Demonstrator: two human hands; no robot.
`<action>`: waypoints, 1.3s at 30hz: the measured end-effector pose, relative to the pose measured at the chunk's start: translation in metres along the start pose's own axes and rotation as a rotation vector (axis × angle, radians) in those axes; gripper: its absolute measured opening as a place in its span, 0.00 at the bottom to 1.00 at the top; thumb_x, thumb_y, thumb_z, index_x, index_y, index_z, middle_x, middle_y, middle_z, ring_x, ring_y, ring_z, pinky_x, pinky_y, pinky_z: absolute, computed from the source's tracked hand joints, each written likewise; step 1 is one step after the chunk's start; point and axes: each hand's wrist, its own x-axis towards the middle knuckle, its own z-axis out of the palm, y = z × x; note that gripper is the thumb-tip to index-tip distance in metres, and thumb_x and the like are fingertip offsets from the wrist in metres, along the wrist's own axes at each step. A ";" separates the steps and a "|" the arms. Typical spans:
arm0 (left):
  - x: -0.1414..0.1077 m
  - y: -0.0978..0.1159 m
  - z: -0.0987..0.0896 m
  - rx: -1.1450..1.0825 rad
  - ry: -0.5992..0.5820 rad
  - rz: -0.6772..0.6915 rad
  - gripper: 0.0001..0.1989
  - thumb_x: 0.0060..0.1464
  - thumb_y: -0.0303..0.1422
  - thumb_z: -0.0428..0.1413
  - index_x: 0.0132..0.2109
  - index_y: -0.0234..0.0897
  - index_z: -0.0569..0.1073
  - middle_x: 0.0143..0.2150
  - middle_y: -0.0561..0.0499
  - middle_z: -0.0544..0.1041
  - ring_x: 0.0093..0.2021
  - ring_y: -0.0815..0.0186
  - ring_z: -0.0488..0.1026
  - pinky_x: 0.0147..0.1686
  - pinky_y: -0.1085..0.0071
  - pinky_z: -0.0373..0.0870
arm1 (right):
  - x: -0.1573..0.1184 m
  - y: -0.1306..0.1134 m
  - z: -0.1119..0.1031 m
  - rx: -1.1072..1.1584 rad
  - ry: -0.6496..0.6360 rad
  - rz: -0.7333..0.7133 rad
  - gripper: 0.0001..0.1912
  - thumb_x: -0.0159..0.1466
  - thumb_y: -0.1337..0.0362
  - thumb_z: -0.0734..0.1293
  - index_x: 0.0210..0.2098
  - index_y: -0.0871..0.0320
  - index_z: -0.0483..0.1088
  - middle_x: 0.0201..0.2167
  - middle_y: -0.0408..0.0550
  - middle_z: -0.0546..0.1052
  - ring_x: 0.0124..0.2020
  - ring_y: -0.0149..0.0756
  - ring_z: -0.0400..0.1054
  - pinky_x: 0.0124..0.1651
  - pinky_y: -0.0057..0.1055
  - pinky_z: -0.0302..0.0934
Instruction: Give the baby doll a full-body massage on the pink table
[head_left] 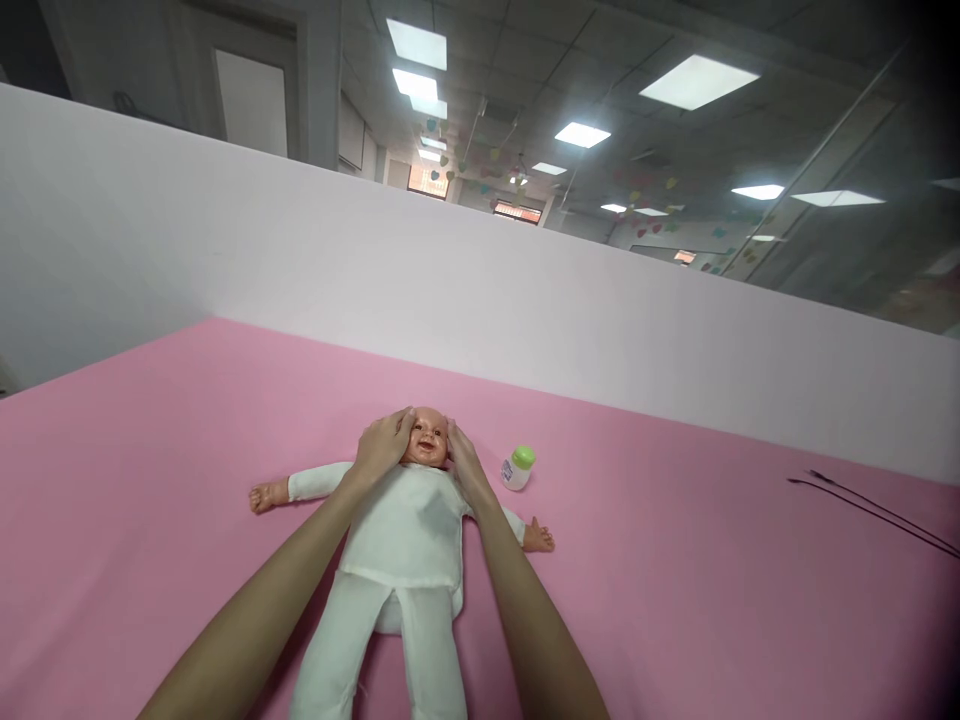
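Note:
A baby doll point(409, 525) in white clothes lies on its back, arms spread, on a pink surface point(660, 560). Its head points away from me, face up. My left hand point(384, 445) lies along one side of the doll's head, fingers stretched out and touching it near the temple. On the opposite side, my right hand point(463, 460) rests against the head with its fingers extended too. Neither hand is wrapped round anything. A small white bottle with a green cap point(517, 468) stands just right of my right hand.
A white panel point(480, 285) rises along the back of the pink surface. Two thin dark cords point(877, 513) lie at the far right. Beyond the panel are a door point(251, 105) and ceiling lights point(697, 82).

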 end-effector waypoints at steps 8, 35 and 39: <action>0.000 0.006 -0.004 0.009 0.023 -0.056 0.26 0.67 0.53 0.46 0.51 0.44 0.82 0.53 0.44 0.83 0.52 0.49 0.79 0.48 0.62 0.68 | -0.004 -0.007 0.009 -0.113 0.031 -0.146 0.29 0.61 0.44 0.71 0.55 0.55 0.75 0.58 0.50 0.77 0.61 0.45 0.69 0.65 0.42 0.62; 0.006 -0.007 -0.002 -0.050 0.017 -0.056 0.28 0.66 0.51 0.46 0.39 0.37 0.84 0.41 0.42 0.85 0.39 0.54 0.80 0.35 0.66 0.66 | -0.003 -0.004 0.007 -0.120 0.057 -0.213 0.25 0.64 0.43 0.67 0.45 0.58 0.79 0.48 0.50 0.82 0.52 0.44 0.73 0.60 0.41 0.65; 0.005 -0.006 -0.003 -0.038 0.023 -0.061 0.29 0.67 0.51 0.45 0.39 0.37 0.84 0.39 0.43 0.85 0.38 0.55 0.80 0.35 0.66 0.66 | -0.005 -0.005 0.007 -0.135 0.042 -0.226 0.25 0.66 0.43 0.65 0.43 0.58 0.78 0.46 0.49 0.83 0.51 0.43 0.74 0.58 0.40 0.66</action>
